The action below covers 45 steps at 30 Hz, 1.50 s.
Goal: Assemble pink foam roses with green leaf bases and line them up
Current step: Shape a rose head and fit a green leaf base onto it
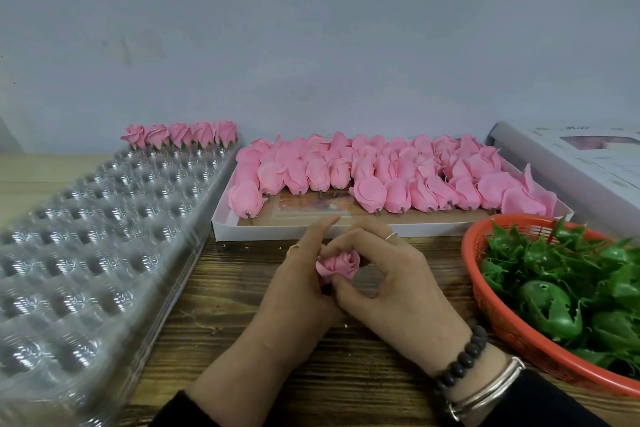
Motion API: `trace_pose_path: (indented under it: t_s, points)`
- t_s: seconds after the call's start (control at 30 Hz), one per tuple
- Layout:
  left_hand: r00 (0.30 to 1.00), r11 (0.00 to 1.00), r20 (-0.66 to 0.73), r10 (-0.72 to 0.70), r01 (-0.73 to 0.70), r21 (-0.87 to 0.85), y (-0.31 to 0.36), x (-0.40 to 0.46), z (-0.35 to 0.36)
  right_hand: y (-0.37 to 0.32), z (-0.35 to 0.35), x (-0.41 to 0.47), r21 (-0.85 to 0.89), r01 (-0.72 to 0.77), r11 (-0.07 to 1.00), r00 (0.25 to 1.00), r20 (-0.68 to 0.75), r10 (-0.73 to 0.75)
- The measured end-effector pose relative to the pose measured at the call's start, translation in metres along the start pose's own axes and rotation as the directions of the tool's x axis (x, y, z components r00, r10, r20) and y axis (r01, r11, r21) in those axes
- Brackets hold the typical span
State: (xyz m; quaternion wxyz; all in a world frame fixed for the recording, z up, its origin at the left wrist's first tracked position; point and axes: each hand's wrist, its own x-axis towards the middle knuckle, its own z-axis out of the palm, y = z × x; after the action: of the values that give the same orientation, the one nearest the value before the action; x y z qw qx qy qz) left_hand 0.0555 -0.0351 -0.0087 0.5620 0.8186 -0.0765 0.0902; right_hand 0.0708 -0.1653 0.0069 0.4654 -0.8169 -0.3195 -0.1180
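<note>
Both hands meet over the wooden table and hold one pink foam rose. My left hand grips it from below and the left. My right hand pinches its petals with thumb and curled fingers. Whatever is under the rose is hidden by my fingers. Behind the hands, a white cardboard tray holds several bare pink roses lying with stems toward me. An orange basket at the right is full of green leaf bases. Several finished roses stand in a row at the far end of the clear plastic cavity tray.
The clear plastic tray fills the left side of the table. A white printed box lies at the back right, against the grey wall. Bare wood table shows between the tray and the basket.
</note>
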Motion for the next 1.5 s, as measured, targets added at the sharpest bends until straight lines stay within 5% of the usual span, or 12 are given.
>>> trace_pose_path:
  t_s: [0.3,0.83,1.0,1.3,1.5]
  points:
    - [0.941,0.865,-0.099,0.322,-0.250,0.434,0.012,-0.007,0.008,0.011,0.003,0.004,0.123,-0.108,0.986,0.978,-0.162,0.128]
    - [0.950,0.873,-0.122,0.286,-0.207,0.441,0.010,-0.005,0.008,0.009,0.010,0.002,0.056,-0.120,0.991,0.982,-0.141,0.127]
    - [0.940,0.865,-0.137,0.312,-0.222,0.449,0.010,-0.005,0.008,0.010,0.010,0.002,0.143,-0.212,0.967,0.969,-0.097,0.227]
    - [0.951,0.881,-0.112,0.288,-0.217,0.421,0.009,-0.004,0.007,0.010,0.012,0.000,0.075,-0.133,0.988,0.983,-0.121,0.141]
    - [0.952,0.869,-0.126,0.278,-0.193,0.456,0.009,-0.003,0.004,0.012,0.014,0.000,0.182,-0.169,0.969,0.972,-0.132,0.194]
